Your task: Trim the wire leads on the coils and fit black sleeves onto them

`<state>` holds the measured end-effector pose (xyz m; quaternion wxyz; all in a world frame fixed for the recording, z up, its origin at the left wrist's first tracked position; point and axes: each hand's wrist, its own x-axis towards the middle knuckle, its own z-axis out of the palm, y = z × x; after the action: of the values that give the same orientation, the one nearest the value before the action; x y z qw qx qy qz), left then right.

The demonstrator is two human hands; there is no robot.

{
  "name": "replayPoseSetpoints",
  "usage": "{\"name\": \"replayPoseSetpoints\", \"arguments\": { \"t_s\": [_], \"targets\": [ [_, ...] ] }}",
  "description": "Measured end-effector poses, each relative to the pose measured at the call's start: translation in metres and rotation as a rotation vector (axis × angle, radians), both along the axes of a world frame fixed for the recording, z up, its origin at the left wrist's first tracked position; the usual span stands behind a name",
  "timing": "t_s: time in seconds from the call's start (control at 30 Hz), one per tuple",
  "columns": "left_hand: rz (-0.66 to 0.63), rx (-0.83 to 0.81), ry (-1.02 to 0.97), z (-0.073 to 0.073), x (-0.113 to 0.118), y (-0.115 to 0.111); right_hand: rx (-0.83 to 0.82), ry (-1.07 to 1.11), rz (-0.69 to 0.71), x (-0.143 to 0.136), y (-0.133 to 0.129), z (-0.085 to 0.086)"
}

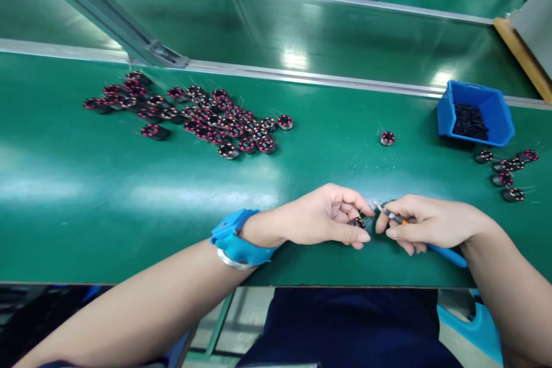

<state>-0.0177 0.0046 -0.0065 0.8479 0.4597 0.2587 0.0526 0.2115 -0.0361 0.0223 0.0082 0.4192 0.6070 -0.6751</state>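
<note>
At six o'clock, by the glossy green tabletop (319, 276)'s front edge, the left hand (317, 215) pinches a small black-and-copper wound ring (357, 222) between thumb and fingers; the right hand (440, 219)'s fingers curl around blue-handled metal cutters (393, 217). Wire trimming seems underway; cutting calls for aligned tips. Room opens toward ten; a blue plastic bin (495, 112) bounds two.
</note>
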Motion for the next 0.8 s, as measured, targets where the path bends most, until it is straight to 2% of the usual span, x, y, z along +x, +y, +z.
{"name": "replayPoseSetpoints", "arguments": {
  "t_s": [0.37,0.8],
  "targets": [
    [-0.03,-0.008,-0.028,-0.0007,-0.001,-0.0007,-0.084,0.03,0.036,-0.002,0.0029,-0.0007],
    [-0.04,0.007,-0.047,-0.0018,-0.0015,-0.0004,-0.033,0.072,0.099,0.0006,0.0036,-0.0048]
  ]
}}
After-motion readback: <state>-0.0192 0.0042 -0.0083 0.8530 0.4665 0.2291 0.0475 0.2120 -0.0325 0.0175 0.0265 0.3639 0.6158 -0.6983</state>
